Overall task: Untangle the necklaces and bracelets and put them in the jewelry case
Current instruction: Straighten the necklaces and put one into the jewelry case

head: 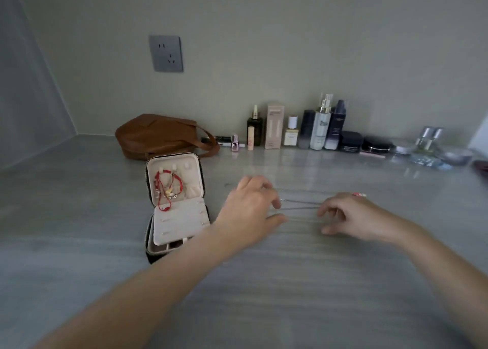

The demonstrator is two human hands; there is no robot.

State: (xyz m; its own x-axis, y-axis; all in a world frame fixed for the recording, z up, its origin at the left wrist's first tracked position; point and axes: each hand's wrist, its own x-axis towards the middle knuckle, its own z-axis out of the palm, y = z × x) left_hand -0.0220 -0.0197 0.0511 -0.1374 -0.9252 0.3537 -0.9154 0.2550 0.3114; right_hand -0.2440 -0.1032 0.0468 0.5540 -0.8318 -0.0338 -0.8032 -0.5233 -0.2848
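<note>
An open jewelry case (177,239) with a dark shell and pale lining stands left of centre. Red cord bracelets (164,187) with small charms hang in its raised lid. A thin silver chain necklace (299,204) is stretched in fine strands across the grey counter. My left hand (249,208) holds the chain's left end at its fingertips, just right of the case. My right hand (351,215) pinches the right end. A small red and white piece (359,195) shows just behind my right hand.
A brown leather bag (158,136) lies behind the case. A row of cosmetic bottles and boxes (311,130) lines the back wall, with dark jars (364,144) and glass dishes (454,156) further right. A wall socket (166,53) sits above the bag.
</note>
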